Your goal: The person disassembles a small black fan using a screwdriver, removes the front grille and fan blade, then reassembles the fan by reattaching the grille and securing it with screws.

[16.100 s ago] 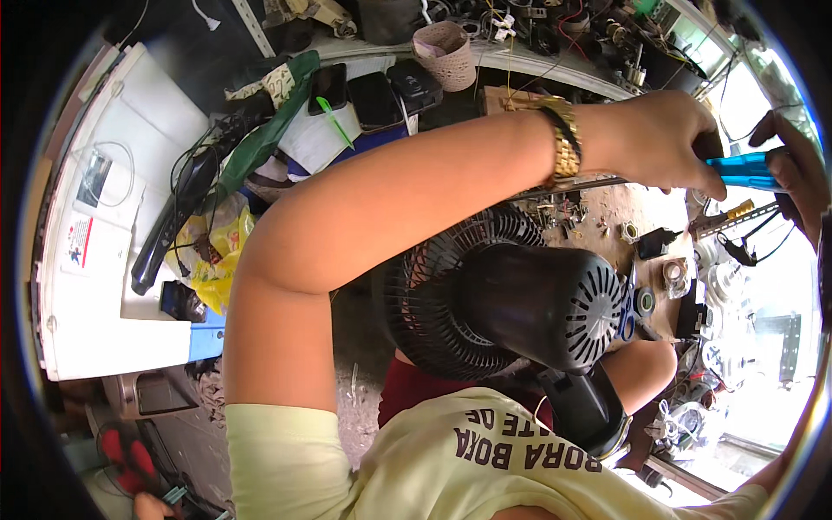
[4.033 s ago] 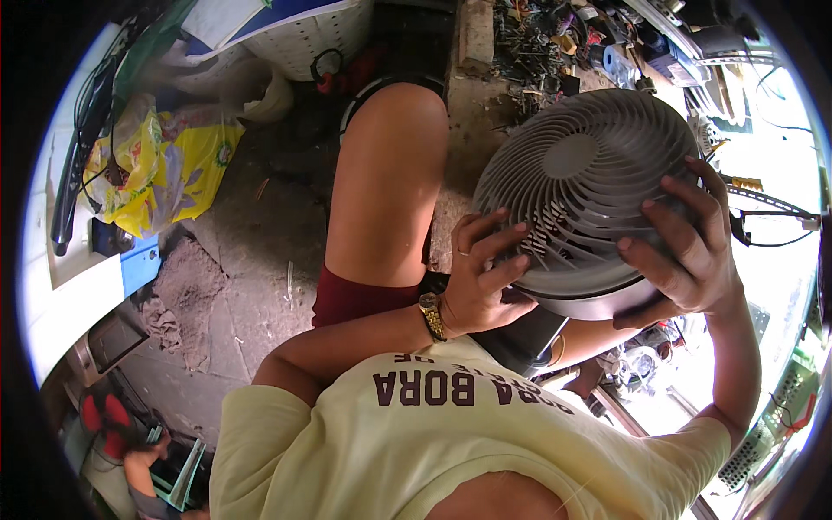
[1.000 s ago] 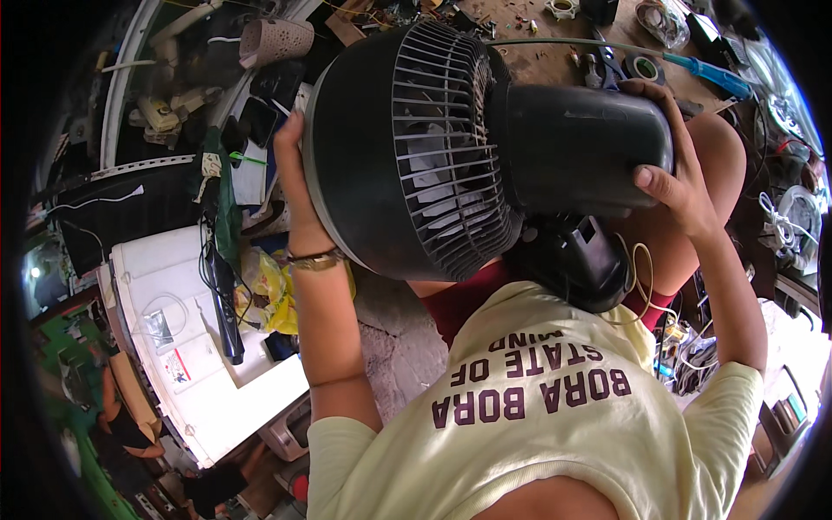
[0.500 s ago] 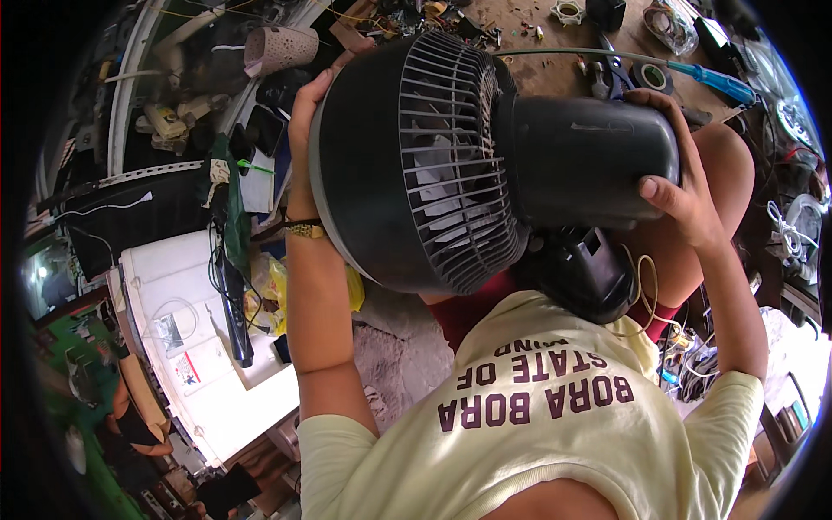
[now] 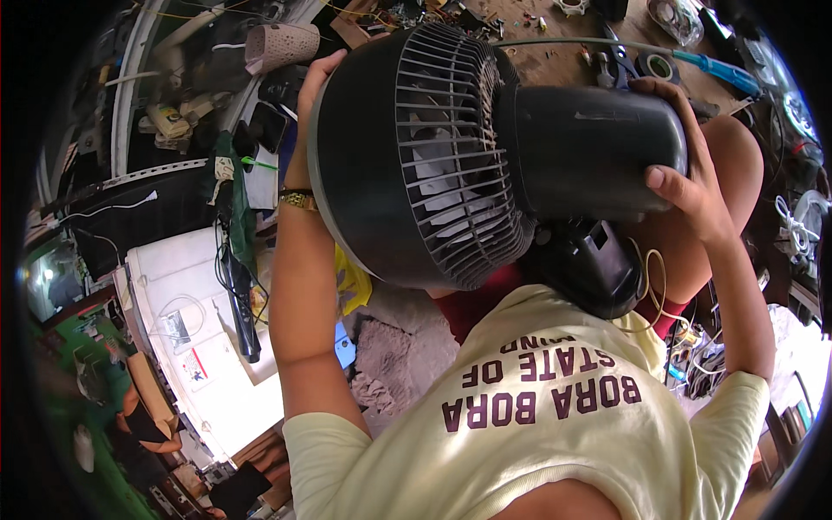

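A black electric fan [image 5: 364, 165] lies on its side across my lap, its grille of thin ribs [image 5: 455, 165] near the middle of the view. On the right, its rounded motor housing [image 5: 594, 152] is gripped by my right hand [image 5: 689, 169], thumb on the near face and fingers over the far end. My left hand [image 5: 322, 82] wraps the outer rim at the far left; part of its fingers is hidden behind the fan. The black base or neck part [image 5: 594, 269] rests against my shirt, with a cream cord [image 5: 663, 277] beside it.
Beyond the fan is a brown work surface [image 5: 555, 65] with pliers [image 5: 619, 59], a tape roll [image 5: 659, 68], a long blue-handled screwdriver [image 5: 719, 74] and small scattered parts. At left stand a white box-like panel [image 5: 186, 338] and a pinkish perforated basket [image 5: 282, 46]. Coiled cords lie at right.
The fan has tilted slightly, its rim side shifting a little left and up. Both hands have kept their hold; my left forearm has moved left.
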Motion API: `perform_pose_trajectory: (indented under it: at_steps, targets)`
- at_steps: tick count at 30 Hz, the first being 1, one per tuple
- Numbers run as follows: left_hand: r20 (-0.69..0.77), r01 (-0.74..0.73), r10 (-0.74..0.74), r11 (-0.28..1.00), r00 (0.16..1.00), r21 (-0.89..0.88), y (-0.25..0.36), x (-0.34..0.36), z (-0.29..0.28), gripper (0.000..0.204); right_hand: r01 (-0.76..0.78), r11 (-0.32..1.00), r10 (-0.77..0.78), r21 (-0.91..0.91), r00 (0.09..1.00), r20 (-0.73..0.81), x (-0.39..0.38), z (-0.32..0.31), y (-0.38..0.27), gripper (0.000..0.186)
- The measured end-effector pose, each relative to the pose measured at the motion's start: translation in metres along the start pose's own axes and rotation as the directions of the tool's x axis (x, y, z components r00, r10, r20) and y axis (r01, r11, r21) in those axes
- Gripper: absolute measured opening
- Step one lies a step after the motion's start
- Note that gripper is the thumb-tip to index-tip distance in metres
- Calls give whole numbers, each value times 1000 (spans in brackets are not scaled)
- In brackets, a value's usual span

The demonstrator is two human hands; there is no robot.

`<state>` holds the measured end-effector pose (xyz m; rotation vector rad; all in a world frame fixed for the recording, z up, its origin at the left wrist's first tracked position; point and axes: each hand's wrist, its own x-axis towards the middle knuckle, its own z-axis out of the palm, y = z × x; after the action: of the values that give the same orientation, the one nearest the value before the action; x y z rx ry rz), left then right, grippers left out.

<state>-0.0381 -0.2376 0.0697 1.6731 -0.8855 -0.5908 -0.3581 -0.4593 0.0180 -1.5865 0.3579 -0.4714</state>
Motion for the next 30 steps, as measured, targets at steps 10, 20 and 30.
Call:
perform_pose_trajectory:
  at_steps: [10, 20, 30]
  targets:
    - [60, 142, -132, 967, 989, -212, -3, 7, -7, 27, -5, 999, 5, 37, 1000, 4, 0, 0, 0, 83]
    - [20, 168, -170, 984, 985, 62, 0, 9, -11, 30, 53, 998, -53, -13, 997, 49, 1, 0, -1, 79]
    - [93, 73, -66, 994, 993, -78, -2, 14, 5, 20, -80, 892, 138, -444, 985, 101, 40, -45, 3, 66]
